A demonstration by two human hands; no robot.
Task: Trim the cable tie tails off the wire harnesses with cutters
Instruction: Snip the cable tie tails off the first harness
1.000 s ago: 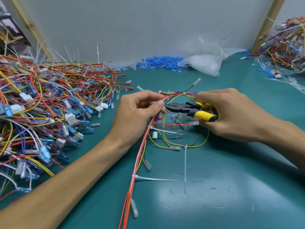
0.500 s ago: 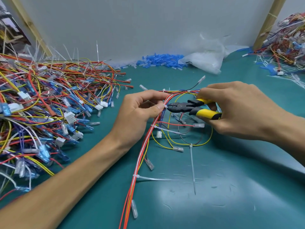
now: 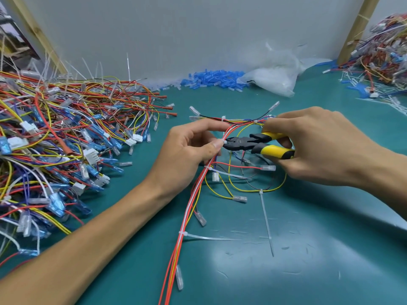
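Note:
A wire harness (image 3: 189, 208) of red, white and yellow wires lies on the green table (image 3: 308, 260) in front of me. My left hand (image 3: 187, 150) pinches its bundle at a white cable tie head (image 3: 223, 142). My right hand (image 3: 319, 148) grips yellow-handled cutters (image 3: 255, 144), whose black jaws touch that tie head. Long white tie tails stick out from the harness lower down: one tail (image 3: 211, 237) points right, another tail (image 3: 266, 221) runs toward me.
A big heap of wire harnesses (image 3: 55, 150) fills the left side. Blue terminal sleeves (image 3: 213, 79) and a clear plastic bag (image 3: 273, 78) lie by the back wall. Another harness pile (image 3: 387, 51) sits far right.
The cutter jaws have moved left up to the tie head at my left thumb. My right hand has come slightly nearer to the left one.

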